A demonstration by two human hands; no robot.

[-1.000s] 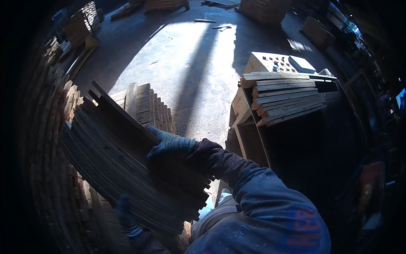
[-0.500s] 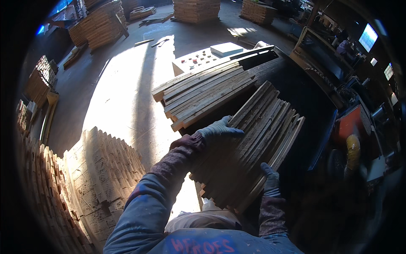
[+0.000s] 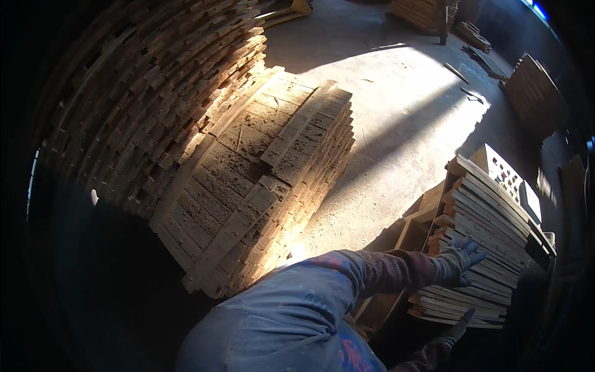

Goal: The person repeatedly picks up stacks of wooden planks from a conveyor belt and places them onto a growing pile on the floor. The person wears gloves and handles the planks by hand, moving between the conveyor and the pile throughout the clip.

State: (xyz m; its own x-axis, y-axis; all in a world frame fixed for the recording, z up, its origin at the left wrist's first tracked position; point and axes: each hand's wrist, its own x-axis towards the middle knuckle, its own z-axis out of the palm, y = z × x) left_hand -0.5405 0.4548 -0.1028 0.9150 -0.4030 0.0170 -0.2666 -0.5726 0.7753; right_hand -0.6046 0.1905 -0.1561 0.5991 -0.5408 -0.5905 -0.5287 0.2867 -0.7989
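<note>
At the lower right, rows of narrow wooden boards [image 3: 489,229] lie side by side on a dark machine bed. My left hand [image 3: 457,260], in a grey work glove, rests across the boards with its fingers spread. Nearer to me, a second group of boards [image 3: 462,304] lies slightly askew from the first. Beside its near edge is my right hand [image 3: 460,327], gloved too. One digit of it points along the boards; deep shadow hides the other fingers, so its grip is unclear.
A low stack of planks [image 3: 242,180] with sawdust and cross battens stands to my left. Behind it rises a tall wall of stacked boards [image 3: 142,93]. A white control box with buttons [image 3: 499,173] sits beyond the boards. Loose sticks [image 3: 457,72] lie on the sunlit concrete floor [image 3: 396,130].
My view has swung left, bringing the plank stacks to the middle. The boards between my hands now lie next to the other row. My left hand has spread on top.
</note>
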